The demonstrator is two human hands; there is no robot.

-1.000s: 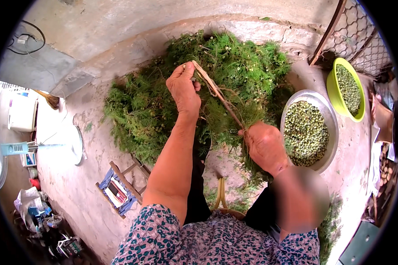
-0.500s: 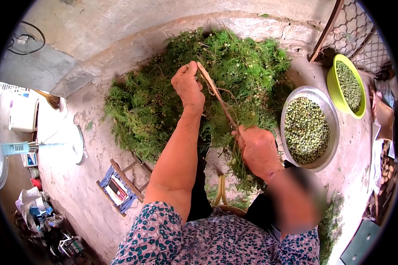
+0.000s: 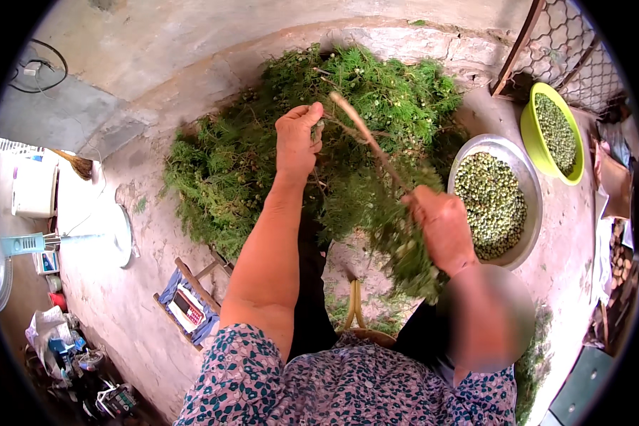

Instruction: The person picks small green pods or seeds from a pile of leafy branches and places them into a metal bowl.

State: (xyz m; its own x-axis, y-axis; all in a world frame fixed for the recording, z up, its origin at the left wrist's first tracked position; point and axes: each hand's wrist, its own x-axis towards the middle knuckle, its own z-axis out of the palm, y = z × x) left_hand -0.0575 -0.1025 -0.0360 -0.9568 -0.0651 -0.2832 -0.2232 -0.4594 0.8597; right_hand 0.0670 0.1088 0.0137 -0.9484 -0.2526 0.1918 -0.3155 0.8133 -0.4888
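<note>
1 right hand: fingers clamped around the stem of a leafy branch. 1 left hand: ahead and to the left of the right hand, thumb and curled fingers together on a small greenish piece, its kind too small to tell.

1 leafy branch: in the right hand's grasp, slanting up and left, its pale bare end just right of the left hand. Its green sprays hang below and left of the right hand. 1 thin side twig: between the left hand and the branch; whether the fingers grip it cannot be told.

1 heap of feathery green cuttings: beneath and around the left hand, reaching ahead of both hands, dotted with small round green fruits.

1 round metal bowl: just right of the right hand, bearing a mass of green fruits.

1 looped yellow handle: nearer the body than both hands, between the knees.

1 lime-green basin: right of and beyond the right hand, past the bowl, bearing smaller green pieces.

1 wooden-framed stool: left of and nearer the body than the left hand; 1 red-and-white keypad device on its blue cloth.

1 pale-blue pedestal fan: far left of the left hand.

1 wire-mesh panel: far right, ahead of the right hand.
</note>
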